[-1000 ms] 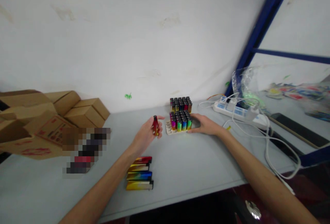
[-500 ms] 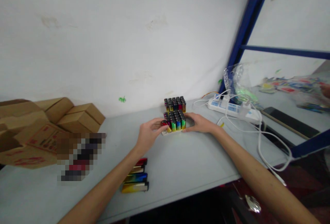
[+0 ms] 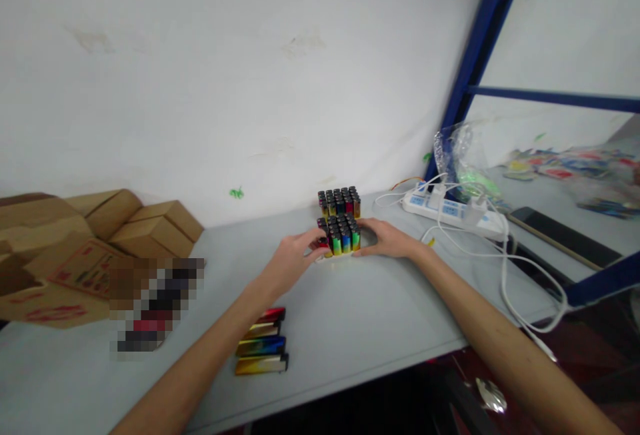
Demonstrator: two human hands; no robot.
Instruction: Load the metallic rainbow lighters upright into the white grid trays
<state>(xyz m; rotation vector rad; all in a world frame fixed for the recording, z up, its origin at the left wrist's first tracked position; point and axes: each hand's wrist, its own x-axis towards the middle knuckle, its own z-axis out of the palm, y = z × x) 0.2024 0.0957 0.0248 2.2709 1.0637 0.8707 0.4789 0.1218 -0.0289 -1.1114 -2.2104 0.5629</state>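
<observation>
A white tray (image 3: 334, 255) packed with upright multicoloured lighters (image 3: 343, 233) stands at the middle of the grey table (image 3: 360, 315). My left hand (image 3: 291, 259) is at the tray's left end, fingertips pinching a red lighter (image 3: 323, 242) that stands in the tray's near-left corner. My right hand (image 3: 387, 239) grips the tray's right side. Just behind stands a second full block of lighters (image 3: 340, 201). Several lighters (image 3: 263, 343) lie flat in a row near the table's front edge, under my left forearm.
Brown cardboard boxes (image 3: 100, 235) are stacked at the left. A white power strip (image 3: 450, 210) with white cables (image 3: 505, 268) lies at the right, beside a clear plastic bag (image 3: 463, 161) and a blue metal frame (image 3: 475, 55). A wall runs behind the table.
My left hand carried the red lighter from above the table to the tray's left end and set it down among the others. My right hand stayed on the tray.
</observation>
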